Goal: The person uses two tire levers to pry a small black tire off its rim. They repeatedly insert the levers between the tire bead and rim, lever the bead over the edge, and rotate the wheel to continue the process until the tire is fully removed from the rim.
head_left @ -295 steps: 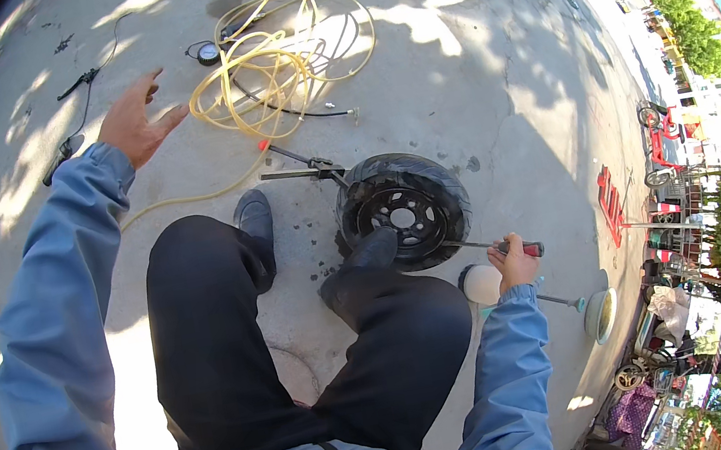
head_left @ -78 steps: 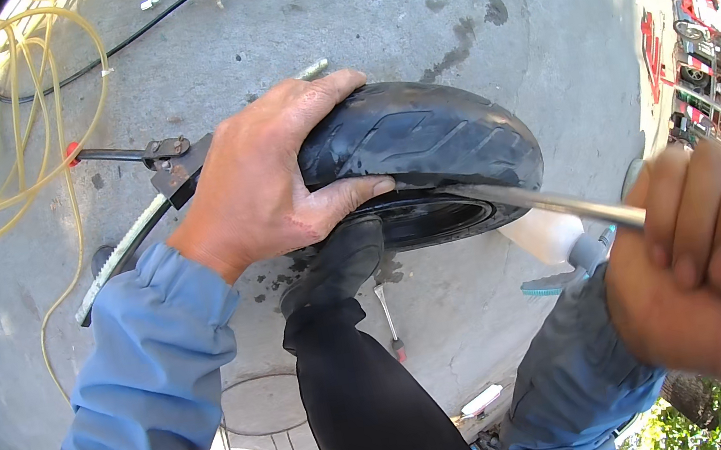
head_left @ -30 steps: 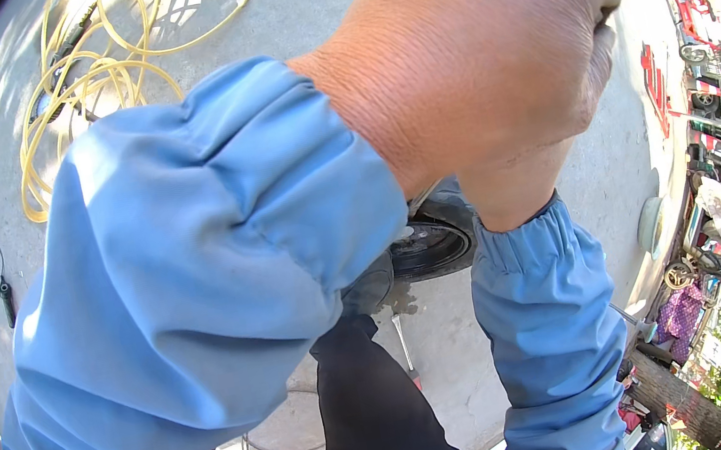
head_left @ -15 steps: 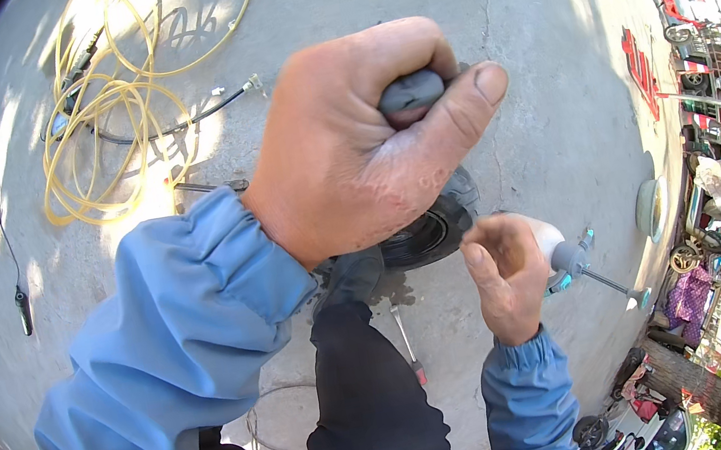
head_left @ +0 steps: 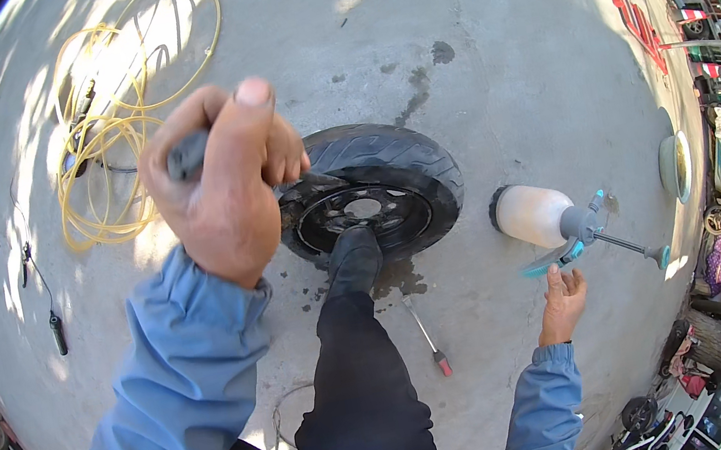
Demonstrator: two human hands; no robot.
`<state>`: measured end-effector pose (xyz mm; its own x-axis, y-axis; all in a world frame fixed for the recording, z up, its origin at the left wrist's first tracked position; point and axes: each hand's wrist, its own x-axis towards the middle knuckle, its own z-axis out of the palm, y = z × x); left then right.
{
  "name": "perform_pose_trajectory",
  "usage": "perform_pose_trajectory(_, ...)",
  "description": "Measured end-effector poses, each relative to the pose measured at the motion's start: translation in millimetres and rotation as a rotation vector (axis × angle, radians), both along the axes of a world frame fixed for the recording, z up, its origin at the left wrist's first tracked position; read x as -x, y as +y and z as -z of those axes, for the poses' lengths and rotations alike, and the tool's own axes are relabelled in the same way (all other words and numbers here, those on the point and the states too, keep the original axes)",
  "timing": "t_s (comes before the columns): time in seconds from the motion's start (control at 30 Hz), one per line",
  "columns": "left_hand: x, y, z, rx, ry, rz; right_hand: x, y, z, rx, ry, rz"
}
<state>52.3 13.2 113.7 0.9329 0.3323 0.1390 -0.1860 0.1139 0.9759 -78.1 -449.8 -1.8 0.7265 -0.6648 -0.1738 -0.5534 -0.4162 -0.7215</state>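
Observation:
My left hand is closed in a fist around a tyre lever, whose rounded grey end pokes out above the fingers. Its dark bar runs from under the fist to the black tyre. The tyre lies on the ground around a black wheel rim, and my shoe presses on the rim. To the right, my right hand is open and empty, its fingers loosely curled. It is just below a white pump spray bottle with a grey and teal head, lying on its side.
A red-handled screwdriver lies on the concrete below the tyre. Coiled yellow hose is at far left, with a black cable tool nearby. A round basin, a red metal frame and parked vehicles line the right side.
My left fist has moved left and away from the camera with the lever, uncovering the wheel. My right hand has moved right and down, opening its curled fingers.

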Motion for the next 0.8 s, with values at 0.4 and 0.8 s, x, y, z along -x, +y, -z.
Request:
perform_pose_trajectory(0.4, -121.6, 1.1, 29.3, 0.128, 0.163, -0.038, -45.1, -45.8, 56.4, -0.355, 0.023, 0.125)
perform_pose_trajectory(0.8, -155.8, 2.2, 48.9, 0.026, 0.287, 0.035, -37.4, 10.6, -84.9, -0.704, 0.093, -0.182)
